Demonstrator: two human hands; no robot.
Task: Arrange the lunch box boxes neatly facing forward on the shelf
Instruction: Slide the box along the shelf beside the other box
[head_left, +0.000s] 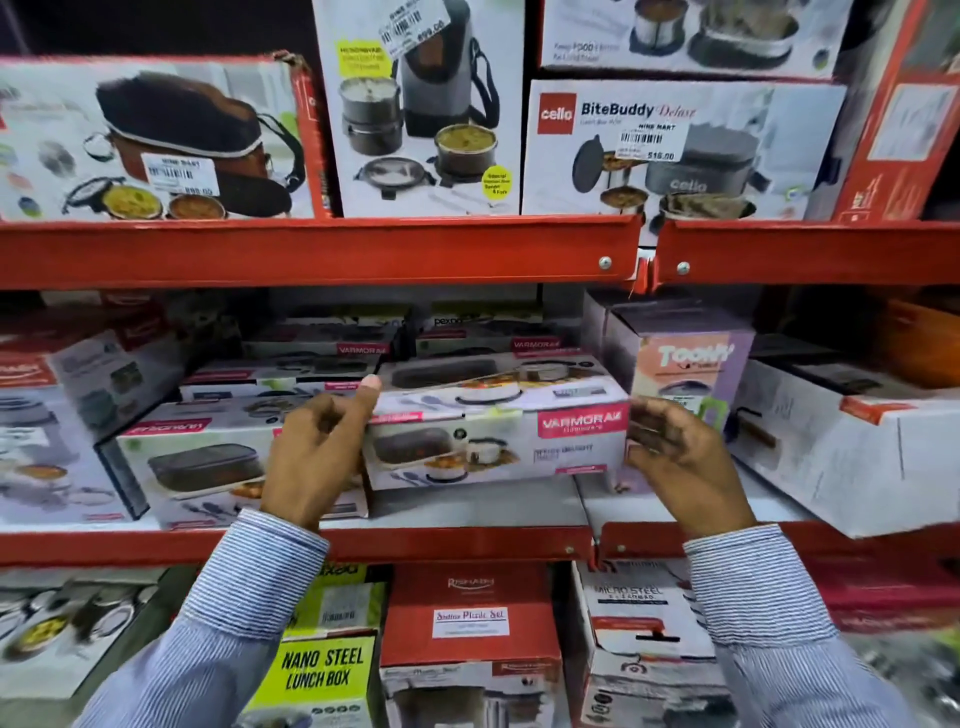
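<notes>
Red metal shelf (322, 545), middle tier: a white Varmora lunch box carton (498, 441) sits lifted at its front, label facing forward. Left hand (311, 457) grips its left end, thumb on top; right hand (680, 462) curls its fingers around the right end. A second Varmora carton (197, 457) lies just left.

On the middle shelf (467, 506), the Varmora box (498, 441) sits between a similar box (197, 467) on its left and the Toony box (685, 364) on its right.
</notes>
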